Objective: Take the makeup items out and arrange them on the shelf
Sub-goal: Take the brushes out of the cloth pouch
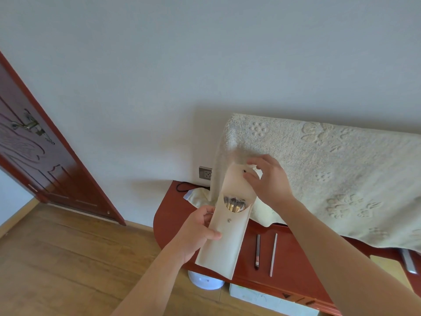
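Observation:
A long cream pouch is held up in front of me over the red-brown shelf. My left hand grips the pouch by its left edge near the middle snap. My right hand pinches the opened flap at the top and holds it back. In the pouch's mouth several makeup brushes show, dark bristles above gold ferrules. On the shelf to the right lie a dark pencil and a pale thin stick, side by side.
A cream embossed towel drapes over something at the right and hangs onto the shelf. A wall socket with a black cable sits behind. Below the shelf stand a white round object and a pale box. A wooden door stands at left.

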